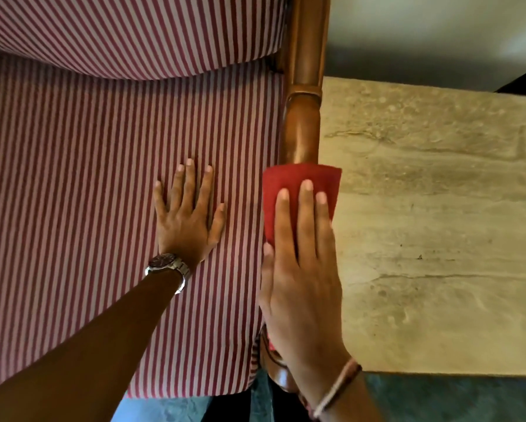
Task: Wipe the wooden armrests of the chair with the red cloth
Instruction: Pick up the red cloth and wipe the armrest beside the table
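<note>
Red cloth [301,190] under our flat right hand [301,269]: press evenly along wooden armrest [301,138]; left hand [188,217], open, braces seat cushion [88,178].

Home: striped armchair [103,178], marble floor [438,239].

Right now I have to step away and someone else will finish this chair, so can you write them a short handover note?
Right hand: laid flat, fingers extended, pressing the folded red cloth onto the polished wooden armrest on the chair's right side.
Left hand: open, palm down on the red-and-white striped seat cushion, holding nothing; a metal wristwatch is on that wrist.
Done: wiping of this armrest is under way; how much is already wiped cannot be told.
Left: the bare wood beyond the cloth towards the chair back, then the other armrest, which is out of view.
</note>
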Demonstrator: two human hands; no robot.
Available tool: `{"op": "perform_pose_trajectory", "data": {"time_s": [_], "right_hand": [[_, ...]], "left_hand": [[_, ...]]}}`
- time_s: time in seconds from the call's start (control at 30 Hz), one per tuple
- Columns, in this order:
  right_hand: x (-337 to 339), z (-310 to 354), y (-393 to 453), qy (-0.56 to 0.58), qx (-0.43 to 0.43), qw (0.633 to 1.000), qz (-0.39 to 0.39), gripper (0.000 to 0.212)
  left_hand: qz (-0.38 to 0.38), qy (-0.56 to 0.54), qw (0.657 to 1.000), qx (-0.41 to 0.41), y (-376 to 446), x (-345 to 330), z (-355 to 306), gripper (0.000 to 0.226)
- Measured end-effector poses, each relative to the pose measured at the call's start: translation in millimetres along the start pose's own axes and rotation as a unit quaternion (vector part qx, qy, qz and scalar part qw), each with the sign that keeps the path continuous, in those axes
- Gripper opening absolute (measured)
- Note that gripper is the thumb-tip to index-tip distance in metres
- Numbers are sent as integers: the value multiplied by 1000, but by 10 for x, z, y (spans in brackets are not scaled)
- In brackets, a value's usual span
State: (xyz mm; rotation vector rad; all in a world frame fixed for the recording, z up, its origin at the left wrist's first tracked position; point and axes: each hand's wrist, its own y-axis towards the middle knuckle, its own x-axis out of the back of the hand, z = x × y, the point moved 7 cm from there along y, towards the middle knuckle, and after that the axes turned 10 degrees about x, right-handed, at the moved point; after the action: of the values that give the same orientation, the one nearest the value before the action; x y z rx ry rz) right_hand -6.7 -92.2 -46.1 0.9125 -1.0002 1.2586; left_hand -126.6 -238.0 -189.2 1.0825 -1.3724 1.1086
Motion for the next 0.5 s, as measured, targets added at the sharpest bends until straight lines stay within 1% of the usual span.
{"op": "perform_pose_trajectory", "data": {"time_s": [0.07, 0.2, 0.27, 0.33, 0.43, 0.5], "right_hand": [[28, -51, 195, 0, -6, 1000, -1, 63], [133, -210, 1117, -5, -3, 1000, -17, 63], [164, -266, 1301, -7, -6, 1000, -24, 63], [125, -224, 1027, 11, -8, 999, -31, 62], [67, -33, 151, 29, -3, 1000, -9, 63], [30, -4, -29, 32, 10, 999, -2, 62]], "left_hand": [[4, 3, 1000, 0, -8, 16, -14, 71], [1, 16, 1000, 2, -4, 8, 11, 70], [-4, 20, 1000, 3, -15, 1, 23, 70], [-7, 24, 1000, 5, -15, -5, 23, 70], [-15, 22, 1000, 9, -5, -5, 14, 71], [-23, 30, 999, 11, -12, -13, 26, 71]]}}
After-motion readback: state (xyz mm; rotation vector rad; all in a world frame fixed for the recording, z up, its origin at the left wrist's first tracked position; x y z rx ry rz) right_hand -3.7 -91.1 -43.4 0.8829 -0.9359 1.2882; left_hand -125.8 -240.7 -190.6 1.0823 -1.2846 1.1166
